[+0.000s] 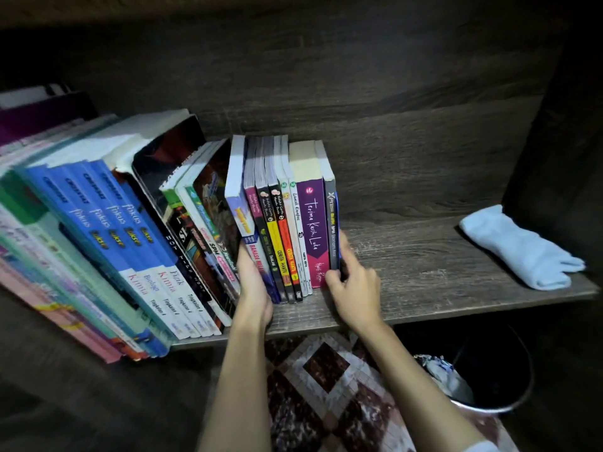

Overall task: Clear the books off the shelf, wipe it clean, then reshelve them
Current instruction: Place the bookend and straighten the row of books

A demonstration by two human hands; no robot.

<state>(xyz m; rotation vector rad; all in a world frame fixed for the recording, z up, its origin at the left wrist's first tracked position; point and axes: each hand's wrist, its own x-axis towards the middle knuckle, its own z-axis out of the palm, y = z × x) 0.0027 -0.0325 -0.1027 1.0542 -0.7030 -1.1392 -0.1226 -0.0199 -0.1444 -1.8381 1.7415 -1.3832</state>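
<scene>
The upright books (293, 223) stand mid-shelf (424, 275), bracketed by both hands. The left hand (253, 285) presses flat against their left side and the right hand (354, 285) pinches the end cover, probably to squeeze them into one block. A cloth (518, 247) lies at the right.

Shelf (424, 256) showing grey-brown woodgrain, Fokus textbooks (107, 223) showing blue spines, novel (315, 230) showing purple, Xpress book (332, 223) black, cloth (518, 249) pale blue, rug (326, 386) showing maroon-and-cream diamonds.

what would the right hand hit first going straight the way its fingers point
Likely the dark wood-grain back panel; the right hand lies along the black-spined end book, nothing between, depth unclear.
</scene>
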